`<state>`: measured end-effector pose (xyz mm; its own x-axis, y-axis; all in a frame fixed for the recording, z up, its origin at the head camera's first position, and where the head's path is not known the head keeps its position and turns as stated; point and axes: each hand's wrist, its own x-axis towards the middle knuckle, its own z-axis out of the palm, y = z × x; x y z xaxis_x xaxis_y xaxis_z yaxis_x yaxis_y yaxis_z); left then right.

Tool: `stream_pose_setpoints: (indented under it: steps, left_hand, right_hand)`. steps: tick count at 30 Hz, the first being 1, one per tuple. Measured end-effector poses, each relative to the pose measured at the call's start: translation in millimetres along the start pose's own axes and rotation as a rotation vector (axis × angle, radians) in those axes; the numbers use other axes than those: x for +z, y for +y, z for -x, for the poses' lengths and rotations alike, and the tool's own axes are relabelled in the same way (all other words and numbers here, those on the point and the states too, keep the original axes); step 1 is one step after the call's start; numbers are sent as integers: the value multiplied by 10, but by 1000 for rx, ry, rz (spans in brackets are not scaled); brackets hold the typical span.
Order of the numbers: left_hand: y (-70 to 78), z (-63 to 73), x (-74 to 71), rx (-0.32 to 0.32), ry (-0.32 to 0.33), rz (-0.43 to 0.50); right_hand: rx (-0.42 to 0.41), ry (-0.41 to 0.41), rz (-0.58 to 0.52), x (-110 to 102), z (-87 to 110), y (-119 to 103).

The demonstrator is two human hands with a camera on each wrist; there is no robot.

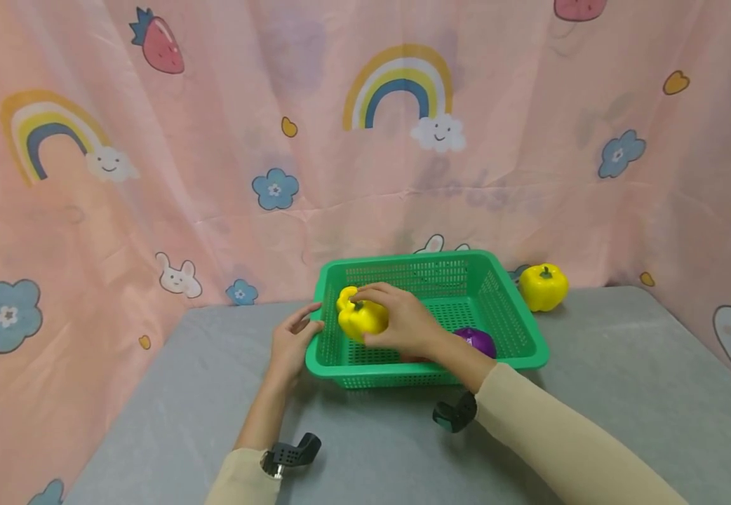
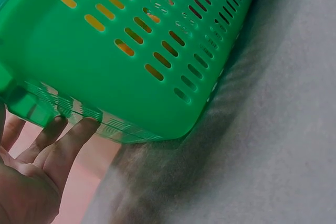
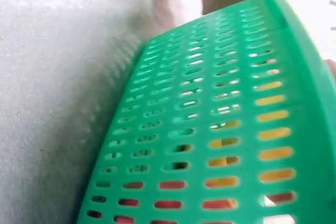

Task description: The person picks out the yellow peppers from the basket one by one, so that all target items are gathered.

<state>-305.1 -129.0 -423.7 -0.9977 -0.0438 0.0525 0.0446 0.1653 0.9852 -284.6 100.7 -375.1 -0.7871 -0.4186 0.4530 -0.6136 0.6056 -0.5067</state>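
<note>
A green slotted plastic basket (image 1: 428, 379) stands on the table. Inside its left part, my right hand (image 1: 406, 322) grips a glossy yellow bell pepper (image 1: 360, 324) with a dark green stem. Another yellow shape (image 1: 345, 297) shows just behind that pepper; whether it is separate I cannot tell. My left hand (image 1: 290, 347) holds the basket's left rim, and in the left wrist view its fingers (image 2: 73, 137) touch the outer wall below the rim. Near the front right inside lies a shiny purple object (image 1: 478, 341). Something reddish is mostly hidden under my right forearm.
A second yellow bell pepper (image 1: 544, 287) rests on the grey table (image 1: 214, 393), behind and right of the basket. A pink patterned curtain (image 1: 226, 105) hangs along the table's back. Through the slots in the right wrist view, red and yellow patches show.
</note>
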Motion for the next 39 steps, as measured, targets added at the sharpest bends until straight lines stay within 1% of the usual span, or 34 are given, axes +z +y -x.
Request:
stream_pose_setpoints:
  steps: [4, 6, 9, 14, 16, 19, 23, 28, 33, 39]
  left_hand:
    - [-9, -3, -2, -1, -7, -4]
    - [-12, -5, 0, -3, -9, 2]
    - [-11, -8, 3, -6, -5, 8]
    - [-10, -9, -1, -1, 5, 10]
    - [-7, -5, -2, 1, 4, 13]
    - [0, 2, -1, 2, 0, 15]
    - [-5, 5, -1, 18, -1, 19]
    - [-14, 2, -6, 19, -5, 21]
    - [-31, -7, -14, 13, -5, 10]
    - [-26, -3, -19, 10, -10, 9]
  right_hand:
    - [-7, 70, -54, -87, 68, 3]
    - [1, 97, -76, -147, 108, 11]
    - [-10, 123, -88, -262, 174, 39]
    - [-59, 181, -58, -471, 299, 109]
    - [-60, 216, -46, -549, 353, 133]
    - [-40, 262, -50, -665, 433, 153]
    - [-28, 320, -43, -800, 523, 187]
    - [-42, 399, -13, -980, 618, 242]
    - [-58, 461, 12, -1182, 714, 314]
    - [-47, 551, 45, -1383, 784, 461]
